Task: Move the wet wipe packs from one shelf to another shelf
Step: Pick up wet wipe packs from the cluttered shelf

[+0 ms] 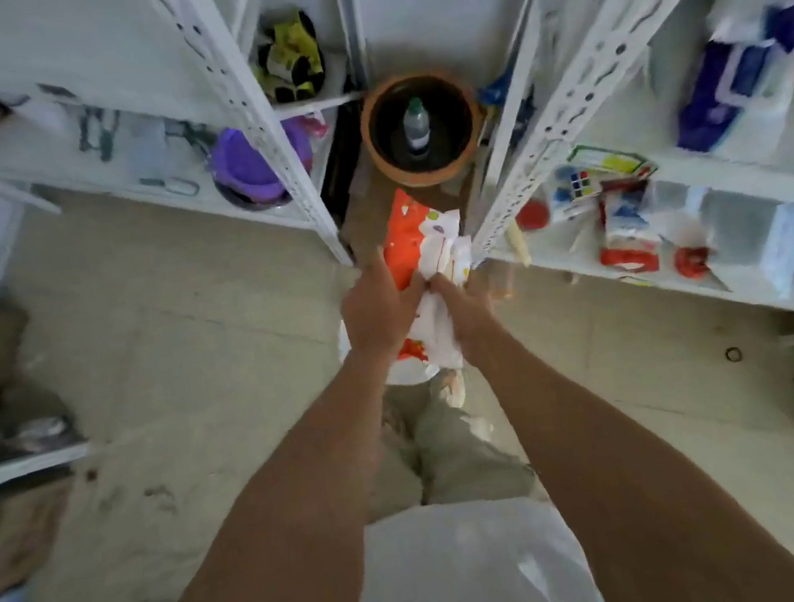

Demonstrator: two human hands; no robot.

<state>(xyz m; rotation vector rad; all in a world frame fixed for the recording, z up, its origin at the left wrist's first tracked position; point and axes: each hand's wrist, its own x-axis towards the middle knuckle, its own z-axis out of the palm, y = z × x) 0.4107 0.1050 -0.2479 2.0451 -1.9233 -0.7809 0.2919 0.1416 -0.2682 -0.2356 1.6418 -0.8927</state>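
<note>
Both hands, left hand (377,304) and right hand (464,313), grasp the soft orange-and-white plastic wet wipe packs (421,255) with clenched fingers (414,292). Risk: the loosely bunched packs may slip mid-carry.

Bare forearms, a white top (459,577), khaki trousers (455,453) and a white shoe (455,387)
</note>
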